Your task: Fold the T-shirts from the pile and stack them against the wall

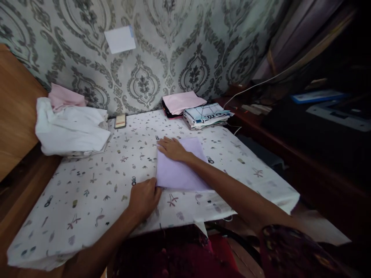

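A folded lilac cloth (pixel 182 172) lies flat in a rough square near the front middle of the table. My left hand (pixel 145 194) is closed at its near left corner, with fingers curled on the cloth's edge. Across the far left part of the cloth rests my right hand (pixel 174 148), palm down, fingers stretched out and touching it. The right forearm crosses over the cloth's right side and hides some of it.
A patterned sheet covers the table (pixel 101 189). White garments (pixel 72 127) are heaped at the back left, beside a small box (pixel 120 121). At the back right stand folded clothes, a pink one (pixel 184 101) and a printed stack (pixel 206 115). A white cable (pixel 261 82) hangs on the right.
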A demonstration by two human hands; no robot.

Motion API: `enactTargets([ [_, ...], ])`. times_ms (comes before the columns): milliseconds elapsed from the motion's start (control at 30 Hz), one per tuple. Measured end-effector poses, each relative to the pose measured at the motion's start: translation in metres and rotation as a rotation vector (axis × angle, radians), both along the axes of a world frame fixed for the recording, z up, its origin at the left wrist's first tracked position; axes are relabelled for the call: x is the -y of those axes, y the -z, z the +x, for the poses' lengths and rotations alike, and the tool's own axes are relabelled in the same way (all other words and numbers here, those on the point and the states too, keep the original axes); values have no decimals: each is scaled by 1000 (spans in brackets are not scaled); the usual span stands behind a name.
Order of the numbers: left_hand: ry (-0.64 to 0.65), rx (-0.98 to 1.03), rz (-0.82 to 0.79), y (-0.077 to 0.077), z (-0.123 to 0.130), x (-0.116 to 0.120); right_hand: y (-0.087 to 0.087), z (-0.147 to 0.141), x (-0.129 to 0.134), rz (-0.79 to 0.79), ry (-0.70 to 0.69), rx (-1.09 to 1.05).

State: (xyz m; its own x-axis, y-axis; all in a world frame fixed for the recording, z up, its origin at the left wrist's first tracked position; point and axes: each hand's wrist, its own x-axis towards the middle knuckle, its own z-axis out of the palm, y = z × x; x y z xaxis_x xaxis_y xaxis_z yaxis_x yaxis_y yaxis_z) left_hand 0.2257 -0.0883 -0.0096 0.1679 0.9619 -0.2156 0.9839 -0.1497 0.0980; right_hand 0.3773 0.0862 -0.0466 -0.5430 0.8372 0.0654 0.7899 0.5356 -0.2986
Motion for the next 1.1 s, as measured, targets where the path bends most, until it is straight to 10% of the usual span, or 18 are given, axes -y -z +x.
enactTargets([
  [600,-68,195,11,15,-12,16,-13,13,-6,-109,72,-38],
  [867,-343,1086,-188,19,-28,4,-24,74,-36,-111,209,78],
  [1100,-276,975,-366,19,-11,-19,-23,79,-40,-90,187,67],
])
